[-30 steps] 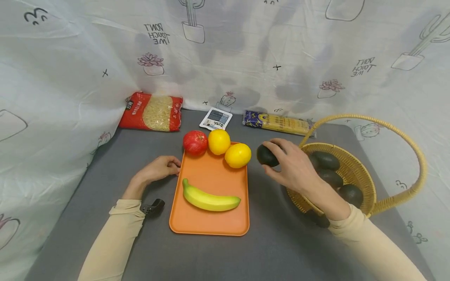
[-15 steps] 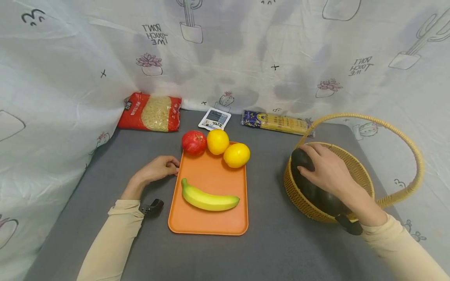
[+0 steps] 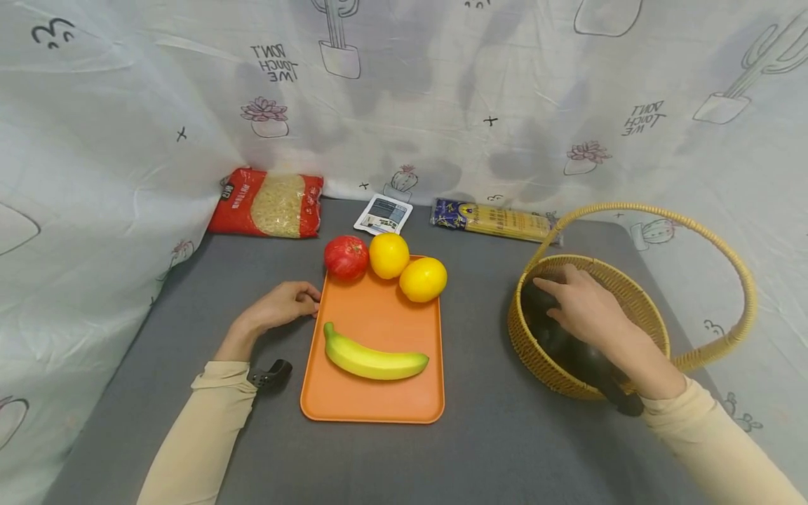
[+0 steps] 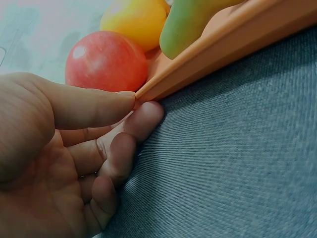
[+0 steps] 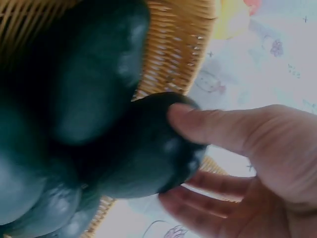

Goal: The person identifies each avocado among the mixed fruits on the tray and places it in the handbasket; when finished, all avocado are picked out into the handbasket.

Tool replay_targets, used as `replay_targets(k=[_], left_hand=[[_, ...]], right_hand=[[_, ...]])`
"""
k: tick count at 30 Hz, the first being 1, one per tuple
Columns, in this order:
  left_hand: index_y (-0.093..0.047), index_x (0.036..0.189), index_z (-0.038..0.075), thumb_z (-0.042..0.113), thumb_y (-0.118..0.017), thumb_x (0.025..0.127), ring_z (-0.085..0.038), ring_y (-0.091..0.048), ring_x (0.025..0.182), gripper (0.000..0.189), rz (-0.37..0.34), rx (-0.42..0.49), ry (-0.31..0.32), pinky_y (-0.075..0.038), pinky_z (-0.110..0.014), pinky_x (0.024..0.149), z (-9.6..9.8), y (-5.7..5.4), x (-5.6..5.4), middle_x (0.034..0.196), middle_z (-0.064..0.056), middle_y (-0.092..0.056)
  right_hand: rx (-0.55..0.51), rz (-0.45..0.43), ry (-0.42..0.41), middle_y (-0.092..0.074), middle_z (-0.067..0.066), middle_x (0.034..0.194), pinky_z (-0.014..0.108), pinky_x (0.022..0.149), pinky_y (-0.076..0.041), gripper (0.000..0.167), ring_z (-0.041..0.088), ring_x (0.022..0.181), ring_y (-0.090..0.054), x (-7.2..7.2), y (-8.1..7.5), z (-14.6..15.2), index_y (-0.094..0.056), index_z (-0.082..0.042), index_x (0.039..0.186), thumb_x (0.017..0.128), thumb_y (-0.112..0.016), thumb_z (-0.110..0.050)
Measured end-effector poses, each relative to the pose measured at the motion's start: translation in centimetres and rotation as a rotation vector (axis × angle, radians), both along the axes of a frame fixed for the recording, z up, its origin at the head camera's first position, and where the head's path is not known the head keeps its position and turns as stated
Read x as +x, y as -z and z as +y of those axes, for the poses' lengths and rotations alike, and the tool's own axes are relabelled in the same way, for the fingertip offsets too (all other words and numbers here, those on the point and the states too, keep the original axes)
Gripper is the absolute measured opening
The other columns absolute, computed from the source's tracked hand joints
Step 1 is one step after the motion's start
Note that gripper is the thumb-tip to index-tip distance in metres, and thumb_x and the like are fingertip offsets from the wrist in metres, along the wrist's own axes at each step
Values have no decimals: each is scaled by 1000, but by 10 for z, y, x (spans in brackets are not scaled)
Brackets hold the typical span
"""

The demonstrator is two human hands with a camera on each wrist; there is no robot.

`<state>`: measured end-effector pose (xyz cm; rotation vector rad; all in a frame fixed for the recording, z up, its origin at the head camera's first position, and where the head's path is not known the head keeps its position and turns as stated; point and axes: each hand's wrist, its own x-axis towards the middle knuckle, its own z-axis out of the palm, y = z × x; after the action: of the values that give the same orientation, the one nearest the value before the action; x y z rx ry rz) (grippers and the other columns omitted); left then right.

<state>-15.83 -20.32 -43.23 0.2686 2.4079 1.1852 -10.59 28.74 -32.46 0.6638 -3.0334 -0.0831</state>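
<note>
My right hand (image 3: 583,308) reaches down inside the wicker basket (image 3: 533,361). In the right wrist view its thumb and fingers hold the end of a dark green avocado (image 5: 148,158), low among several other avocados (image 5: 94,74). My left hand (image 3: 284,305) pinches the left edge of the orange tray (image 3: 385,319) between thumb and index finger, seen close in the left wrist view. A banana (image 3: 375,361) lies across the tray's near half. At its far end are a red round fruit (image 3: 346,257) and two yellow fruits (image 3: 388,255), one of them more lemon-shaped (image 3: 423,280).
A tall basket handle (image 3: 745,280) arches over the right side. Along the back lie a red bag of pasta (image 3: 278,203), a small white packet (image 3: 383,214) and a packet of spaghetti (image 3: 495,219). A printed white curtain (image 3: 442,105) encloses the grey table (image 3: 379,463).
My right hand has carried the avocado from beside the tray rightward and down into the basket. The left hand stays at the tray's edge.
</note>
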Motion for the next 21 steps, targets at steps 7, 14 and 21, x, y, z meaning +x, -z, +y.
replay_targets(k=[7,14,21], left_hand=[[-59,113,-8,9,-58,92,-18,-61,81,27,1,2,-1,-45,-29,76,1,-3,1,91,-16,-69],[-59,113,-8,9,-59,92,-17,-61,80,27,-2,4,-1,-45,-29,77,0,-2,1,90,-15,-69],[-59,113,-7,10,-59,92,-17,-62,81,27,-6,1,-1,-45,-29,78,0,-1,0,91,-15,-70]], right_hand=[[11,-28,-19,-66,19,106,48,74,-51,48,40,92,-61,-3,-3,-5,-61,2,116,73,-82,-4],[2,-121,-65,-62,18,97,40,68,-51,39,29,77,-61,-9,4,-12,-66,2,114,76,-78,-2],[48,-188,-97,-61,15,92,41,65,-52,35,31,77,-62,-12,12,-13,-68,0,109,74,-73,7]])
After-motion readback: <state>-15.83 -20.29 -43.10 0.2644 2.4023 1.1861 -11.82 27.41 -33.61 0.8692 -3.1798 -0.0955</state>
